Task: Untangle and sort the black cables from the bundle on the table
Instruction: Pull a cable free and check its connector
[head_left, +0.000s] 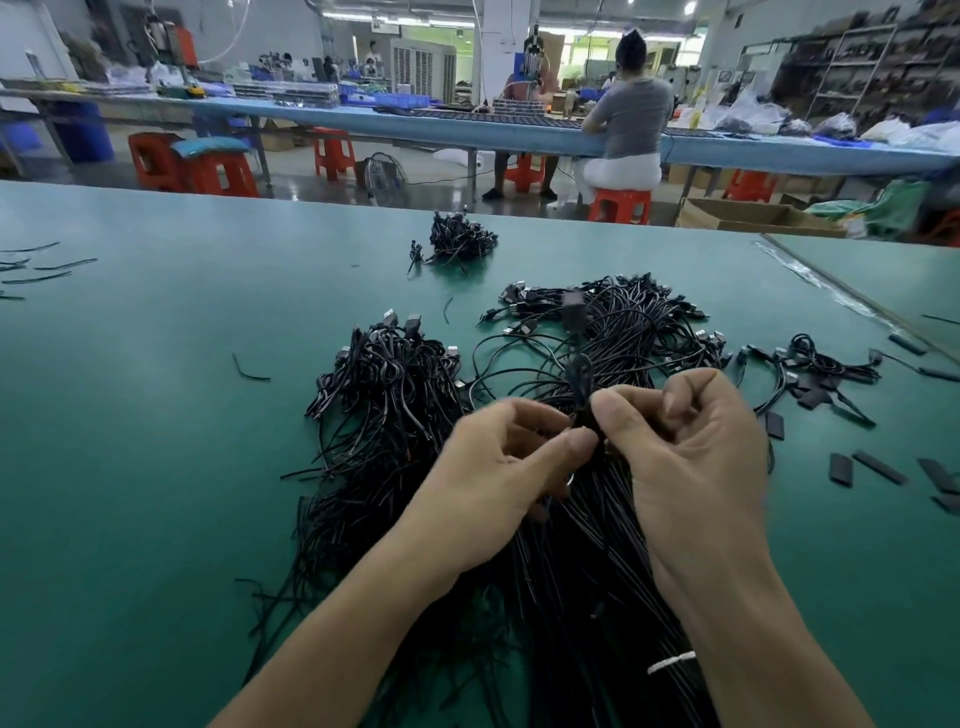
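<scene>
A big bundle of black cables (618, 332) with USB plugs lies in the middle of the green table (156, 415), its strands running toward me under my arms. A white tie (670, 662) wraps the strands near my right forearm. My left hand (498, 467) and my right hand (680, 441) meet above the bundle, and both pinch the same black cable (579, 379) between thumb and fingers. A second heap of black cables (384, 379) lies just left of my hands.
A small cable pile (460, 239) sits farther back. Another small cable cluster (810, 364) and flat black sleeve pieces (878, 467) lie to the right. Loose wire bits (36, 270) rest at the far left. A person on an orange stool (621, 202) sits beyond the table.
</scene>
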